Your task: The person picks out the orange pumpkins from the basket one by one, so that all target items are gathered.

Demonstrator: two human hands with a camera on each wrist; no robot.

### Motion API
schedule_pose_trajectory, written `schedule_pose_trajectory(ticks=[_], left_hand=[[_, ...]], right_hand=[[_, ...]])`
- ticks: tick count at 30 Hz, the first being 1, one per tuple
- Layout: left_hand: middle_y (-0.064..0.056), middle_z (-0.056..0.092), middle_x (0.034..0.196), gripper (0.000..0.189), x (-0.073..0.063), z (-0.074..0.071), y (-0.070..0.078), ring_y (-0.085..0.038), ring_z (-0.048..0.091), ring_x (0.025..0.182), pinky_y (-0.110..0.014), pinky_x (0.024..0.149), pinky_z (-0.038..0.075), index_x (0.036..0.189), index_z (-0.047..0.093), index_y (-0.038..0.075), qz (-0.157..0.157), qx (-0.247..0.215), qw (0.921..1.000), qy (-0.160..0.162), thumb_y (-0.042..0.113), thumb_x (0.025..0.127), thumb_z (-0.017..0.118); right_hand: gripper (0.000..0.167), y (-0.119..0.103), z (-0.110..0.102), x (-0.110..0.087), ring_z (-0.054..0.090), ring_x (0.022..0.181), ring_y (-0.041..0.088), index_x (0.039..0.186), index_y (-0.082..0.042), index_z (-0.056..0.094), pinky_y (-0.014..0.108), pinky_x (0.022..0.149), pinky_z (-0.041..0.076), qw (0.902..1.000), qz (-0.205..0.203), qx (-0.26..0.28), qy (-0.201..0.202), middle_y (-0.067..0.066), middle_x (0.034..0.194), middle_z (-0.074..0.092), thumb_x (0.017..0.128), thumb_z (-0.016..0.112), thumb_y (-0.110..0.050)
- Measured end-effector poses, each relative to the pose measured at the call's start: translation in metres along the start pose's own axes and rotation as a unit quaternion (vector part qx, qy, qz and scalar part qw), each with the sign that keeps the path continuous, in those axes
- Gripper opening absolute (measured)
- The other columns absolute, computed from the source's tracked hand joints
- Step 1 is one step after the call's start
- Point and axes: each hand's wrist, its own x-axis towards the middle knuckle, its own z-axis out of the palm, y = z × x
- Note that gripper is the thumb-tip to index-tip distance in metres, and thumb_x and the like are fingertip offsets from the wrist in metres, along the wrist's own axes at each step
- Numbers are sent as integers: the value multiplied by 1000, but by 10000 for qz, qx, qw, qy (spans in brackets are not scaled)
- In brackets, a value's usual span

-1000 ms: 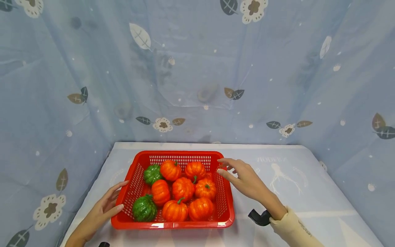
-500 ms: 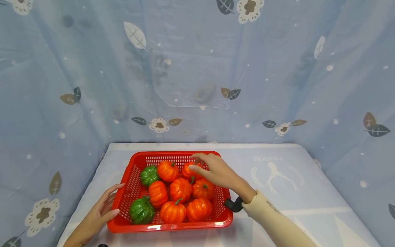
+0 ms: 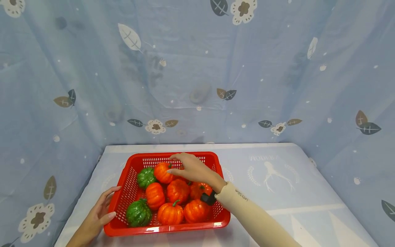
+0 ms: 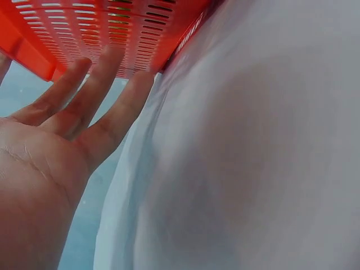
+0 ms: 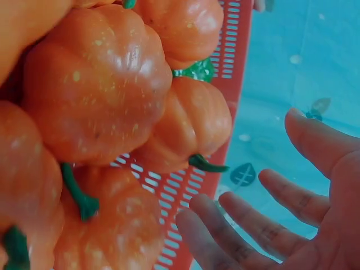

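Observation:
A red plastic basket [image 3: 166, 230] holds several orange pumpkins [image 3: 170, 213] and two green ones [image 3: 139, 213]. My left hand [image 3: 98, 216] is at the basket's left side, thumb by the rim; in the left wrist view its extended fingers [image 4: 115, 115] lie against or close to the slotted wall. Above the back of the basket hovers my right hand [image 3: 195, 168], fingers loosely bent and apart, holding nothing. Its fingertips are near the back orange pumpkin [image 3: 162, 172], and it hides another behind it. In the right wrist view, the spread right hand [image 5: 315, 214] is beside the pumpkins, with a gap visible.
The basket stands on a table with a pale printed cloth [image 3: 271, 192], which extends to its right. A blue patterned curtain [image 3: 191, 68] hangs behind and on both sides. A black wrist strap [image 3: 209, 198] on the right arm hangs low over the pumpkins.
My right hand has moved left from the basket's right rim to over the back pumpkins. The left hand stays at the basket's left side. The whole head view has shifted slightly left.

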Motion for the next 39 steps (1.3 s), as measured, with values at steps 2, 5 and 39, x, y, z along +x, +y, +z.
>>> schedule_pose_trajectory(ticks=[2,5,39], left_hand=[[9,50,141,63,1,0,0,-7,58,121,-40,81,61,160,22,17,3,-40,10000,-13,5,104,46],[9,52,140,63,1,-1,1,-10,60,120,-43,80,61,160,20,17,23,-273,9995,-154,2,104,45],[8,55,138,70,4,-7,7,-5,59,121,-41,82,61,161,23,14,-145,120,9993,-312,-2,100,54]], right_hand=[[58,0,5,6,54,130,15,143,-13,59,36,111,43,10000,36,-55,-28,-2,140,61,98,67,-49],[59,-1,14,16,55,128,15,143,-13,59,34,110,44,9996,147,-159,-167,0,139,61,97,69,-48],[83,8,35,37,56,124,12,145,-20,55,29,105,46,9983,406,132,-388,-5,138,60,75,91,-47]])
